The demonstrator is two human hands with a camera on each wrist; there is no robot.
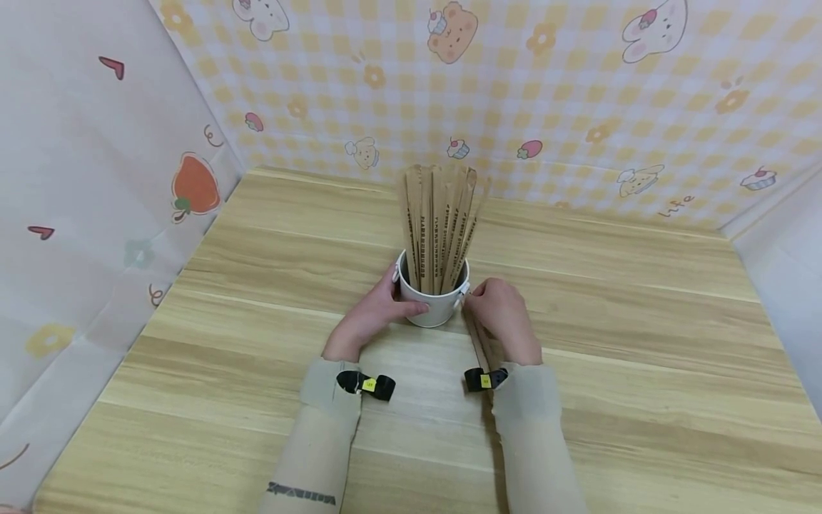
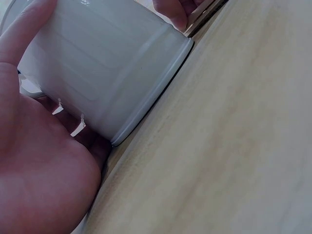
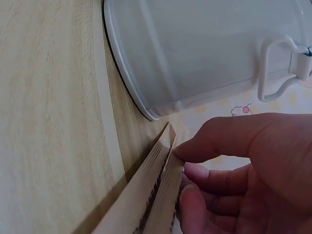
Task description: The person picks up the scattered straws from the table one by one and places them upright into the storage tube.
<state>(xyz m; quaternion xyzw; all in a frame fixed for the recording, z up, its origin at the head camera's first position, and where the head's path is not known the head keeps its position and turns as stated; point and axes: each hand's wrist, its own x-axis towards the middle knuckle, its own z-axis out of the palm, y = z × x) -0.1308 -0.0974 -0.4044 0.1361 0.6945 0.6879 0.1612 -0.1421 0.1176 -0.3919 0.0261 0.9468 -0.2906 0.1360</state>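
Observation:
A small white metal bucket [image 1: 432,314] with side handles stands upright on the table. It holds a bunch of paper-wrapped straws [image 1: 438,232] with dark print. My left hand [image 1: 371,315] grips the bucket from the left, thumb across the near side and fingers round behind. Right of the bucket, my right hand [image 1: 506,318] pinches the end of a wrapped straw. In the right wrist view two wrapped straws [image 3: 163,195] lie side by side near the bucket's base, and the thumb and fingertips are on the right-hand one. Their near ends are hidden under the right forearm.
The wood-grain table [image 1: 642,343] stretches out on both sides of the bucket. Behind it hangs a yellow checked cloth [image 1: 565,86] with cartoon prints. A white printed cloth [image 1: 96,178] forms the left side. Black straps with small devices [image 1: 366,385] sit on both wrists.

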